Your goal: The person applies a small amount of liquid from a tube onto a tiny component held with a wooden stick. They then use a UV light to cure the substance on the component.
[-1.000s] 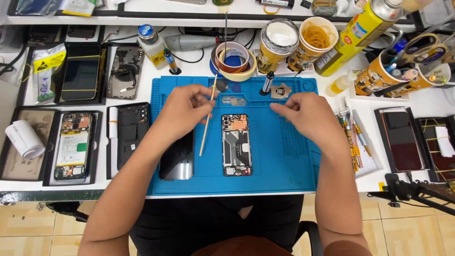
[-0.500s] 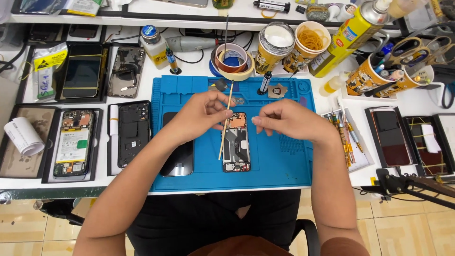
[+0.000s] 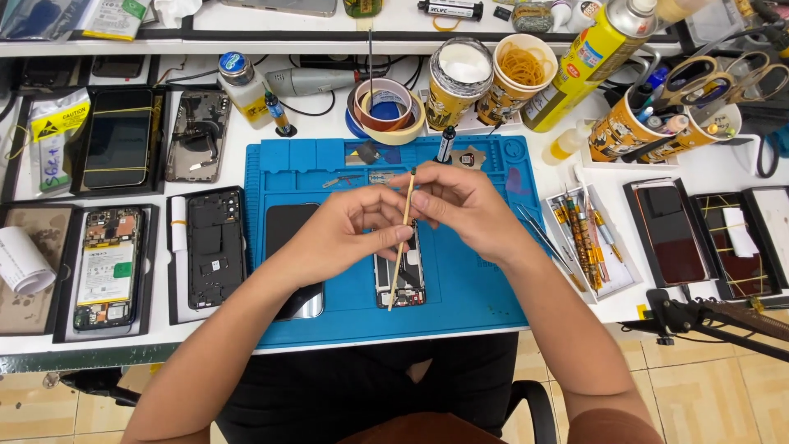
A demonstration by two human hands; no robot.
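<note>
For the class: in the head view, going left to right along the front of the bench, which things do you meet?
White paper roll → opened phone with green battery → black phone frame → blue silicone work mat → white tray of tools → dark phone back panel

Two hands, the left hand [image 3: 341, 234] and right hand [image 3: 460, 201], share one thin wooden stick [image 3: 401, 238] over one blue mat [image 3: 468, 288] holding one opened phone [image 3: 400, 279]. Along the table's far edge stand two paper cups [image 3: 460, 82] and three tape rolls [image 3: 385, 111].
</note>
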